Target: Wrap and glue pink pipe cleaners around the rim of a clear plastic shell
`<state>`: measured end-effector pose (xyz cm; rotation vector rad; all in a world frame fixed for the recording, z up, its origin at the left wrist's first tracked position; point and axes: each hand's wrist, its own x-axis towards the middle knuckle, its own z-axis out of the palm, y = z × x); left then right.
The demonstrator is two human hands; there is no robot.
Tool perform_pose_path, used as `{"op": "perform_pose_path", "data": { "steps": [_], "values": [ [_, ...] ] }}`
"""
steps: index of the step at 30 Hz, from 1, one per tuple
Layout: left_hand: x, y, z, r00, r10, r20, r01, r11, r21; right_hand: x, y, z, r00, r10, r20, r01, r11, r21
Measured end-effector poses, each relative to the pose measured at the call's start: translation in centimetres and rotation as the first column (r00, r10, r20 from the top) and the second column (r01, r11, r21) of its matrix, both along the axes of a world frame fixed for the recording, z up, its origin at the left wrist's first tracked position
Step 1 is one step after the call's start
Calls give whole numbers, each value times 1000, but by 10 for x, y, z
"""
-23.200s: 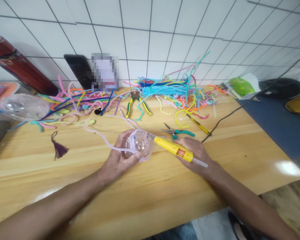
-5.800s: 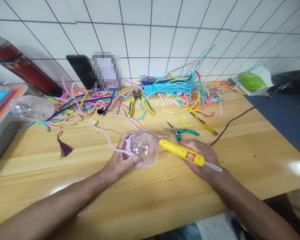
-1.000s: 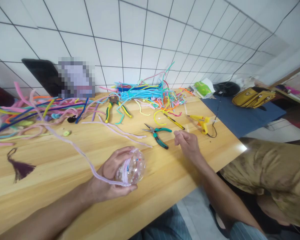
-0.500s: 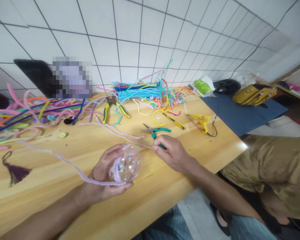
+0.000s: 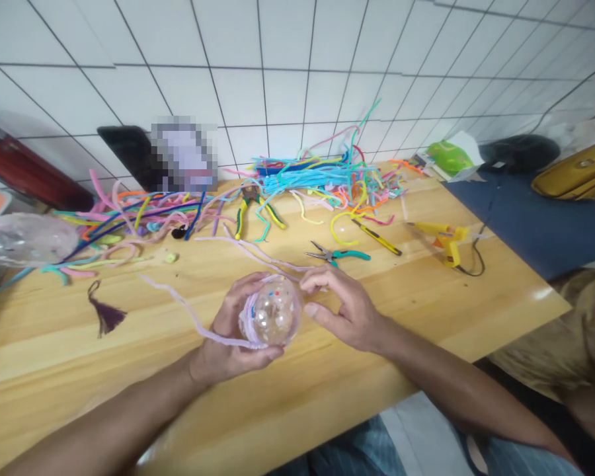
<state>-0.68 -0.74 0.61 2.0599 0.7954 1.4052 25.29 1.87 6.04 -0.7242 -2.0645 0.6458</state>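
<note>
My left hand is wrapped round a clear, rounded plastic piece with small coloured specks; it looks like a bottle's end. Lilac pipe cleaner is wound about the piece's left side, and a loose length trails left over my wrist. Close to the piece's right edge is my right hand, thumb and forefinger apart and nothing visible between them. Whether its fingertips touch the plastic, I cannot tell. Just beyond that hand lie teal-handled needle-nose pliers, partly covered by it, and more lilac pipe cleaner.
Coloured pipe cleaners are heaped along the tiled wall. Yellow-green pliers, a yellow craft knife and a corded glue gun lie on the table. A dark tassel and a clear bottle are leftward. Another person sits at right.
My right hand has left the teal pliers' handle and come to the plastic piece, its fingers opening. My left hand still holds the piece. The view has swung left.
</note>
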Motion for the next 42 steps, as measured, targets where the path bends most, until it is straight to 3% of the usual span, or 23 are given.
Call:
{"op": "perform_pose_path", "data": {
  "steps": [6, 10, 22, 33, 42],
  "values": [
    [1, -2, -6, 995, 16, -101, -11, 999, 51, -1, -3, 3, 996, -42, 75, 22, 968, 251],
    [3, -2, -8, 995, 13, -94, -7, 998, 63, 0, -7, 0, 991, -52, 126, 9, 948, 318],
    [2, -2, -12, 988, -28, -155, 39, 996, 74, 10, -1, -9, 951, 162, 262, -181, 982, 48],
    [5, -2, -8, 991, 7, -132, 0, 999, 50, 10, 0, -7, 977, 121, 176, -132, 990, 49],
    [5, -3, -11, 986, -1, -170, 11, 998, 55, 10, 0, -10, 958, 141, 250, -158, 986, 51]
  ]
}}
